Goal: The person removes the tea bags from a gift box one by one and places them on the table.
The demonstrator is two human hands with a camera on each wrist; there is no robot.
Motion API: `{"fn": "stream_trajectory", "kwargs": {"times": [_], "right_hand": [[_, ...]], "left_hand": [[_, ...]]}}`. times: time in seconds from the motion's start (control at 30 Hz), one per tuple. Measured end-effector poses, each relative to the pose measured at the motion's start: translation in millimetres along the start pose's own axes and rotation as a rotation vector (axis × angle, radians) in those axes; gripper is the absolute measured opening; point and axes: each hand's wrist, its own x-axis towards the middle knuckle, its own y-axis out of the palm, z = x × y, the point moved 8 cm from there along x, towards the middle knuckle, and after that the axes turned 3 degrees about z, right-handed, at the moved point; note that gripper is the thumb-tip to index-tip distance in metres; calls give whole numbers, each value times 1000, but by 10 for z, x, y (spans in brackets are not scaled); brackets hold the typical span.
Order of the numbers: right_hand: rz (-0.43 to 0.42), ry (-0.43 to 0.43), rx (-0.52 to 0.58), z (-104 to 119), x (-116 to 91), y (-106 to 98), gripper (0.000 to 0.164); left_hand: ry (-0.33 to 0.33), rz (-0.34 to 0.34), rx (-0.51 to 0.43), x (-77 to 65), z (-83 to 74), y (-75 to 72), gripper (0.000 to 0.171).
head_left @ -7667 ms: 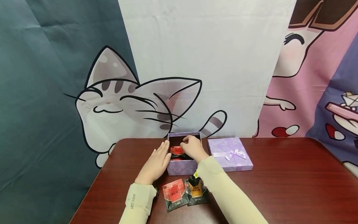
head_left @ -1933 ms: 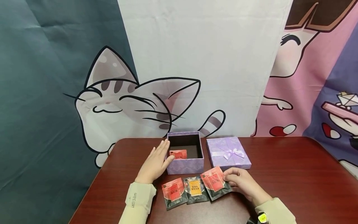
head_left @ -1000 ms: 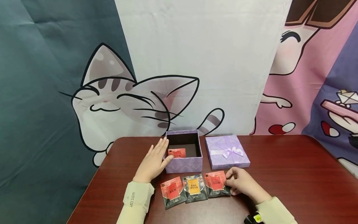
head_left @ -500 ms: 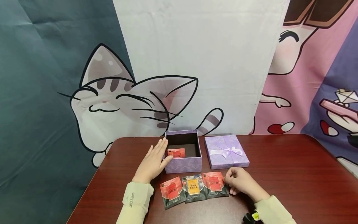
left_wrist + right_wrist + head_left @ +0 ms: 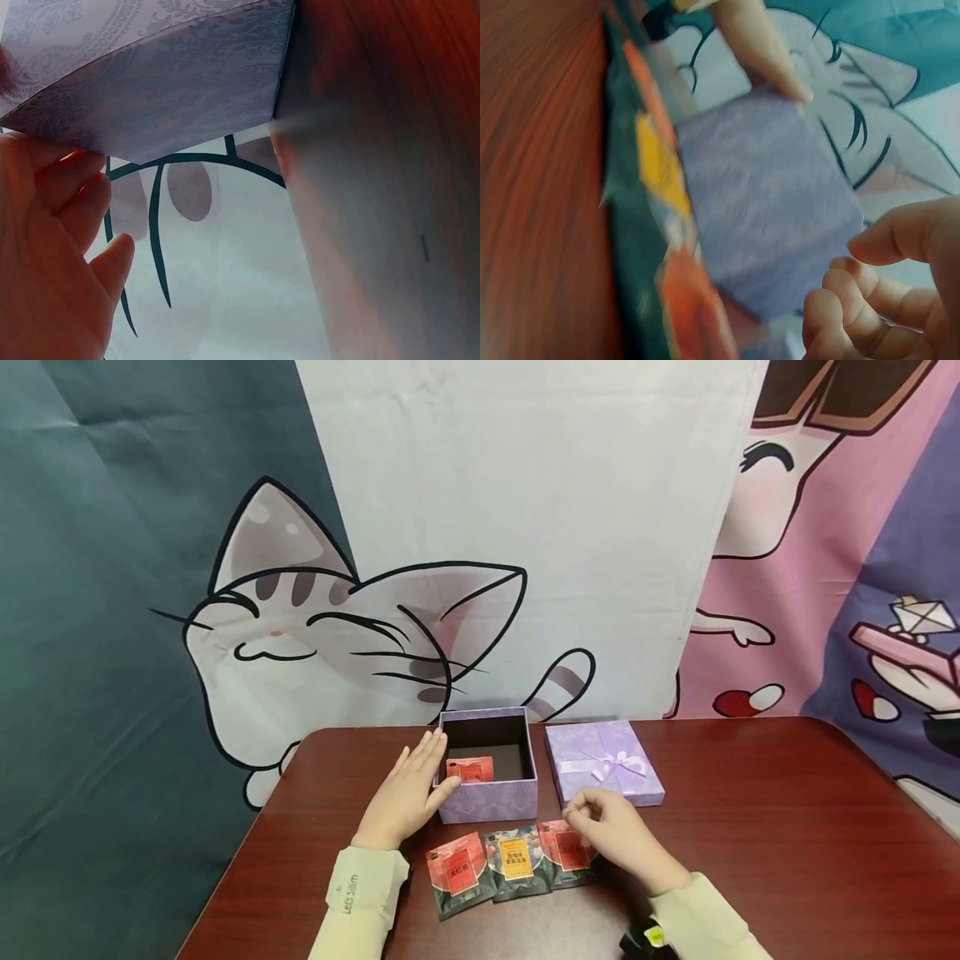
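Observation:
In the head view my left hand (image 5: 401, 797) lies straight-fingered along the left wall of an uncovered purple gift box (image 5: 491, 803). A red tea sachet (image 5: 471, 769) stands inside, at the box's front left. My right hand (image 5: 618, 833), fingers loosely curled and holding nothing, hovers over the right edge of a red-and-black tea sachet (image 5: 561, 852), partly hiding it. Left of that one lie a dark tea sachet with a yellow label (image 5: 517, 860) and another red-and-black tea sachet (image 5: 459, 872), in a row. The right wrist view shows a gap between right thumb and fingertips (image 5: 847, 264).
The purple lid (image 5: 570, 745) with its ribbon bow (image 5: 618, 766) lies right of the box, just beyond my right hand. All stand on a reddish-brown wooden table (image 5: 750, 835). A cartoon-printed cloth (image 5: 600, 527) hangs behind the table's far edge.
The right hand took a red-and-black sachet from the box, set it at the row's right end, let go, and has lifted up and leftward. The left hand stays at the box.

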Motion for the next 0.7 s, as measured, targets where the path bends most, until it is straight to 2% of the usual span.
{"fn": "stream_trajectory", "kwargs": {"times": [0.23, 0.37, 0.6, 0.7], "right_hand": [[-150, -45, 52, 360, 198, 56, 12], [-198, -73, 78, 539, 318, 68, 15], [-186, -118, 229, 726, 604, 188, 19], [-164, -105, 201, 748, 744, 259, 19]], "left_hand": [[16, -3, 15, 11, 4, 1, 72], [14, -5, 21, 4, 4, -6, 72], [34, -11, 24, 15, 5, -8, 73], [24, 12, 22, 15, 22, 3, 80]]}}
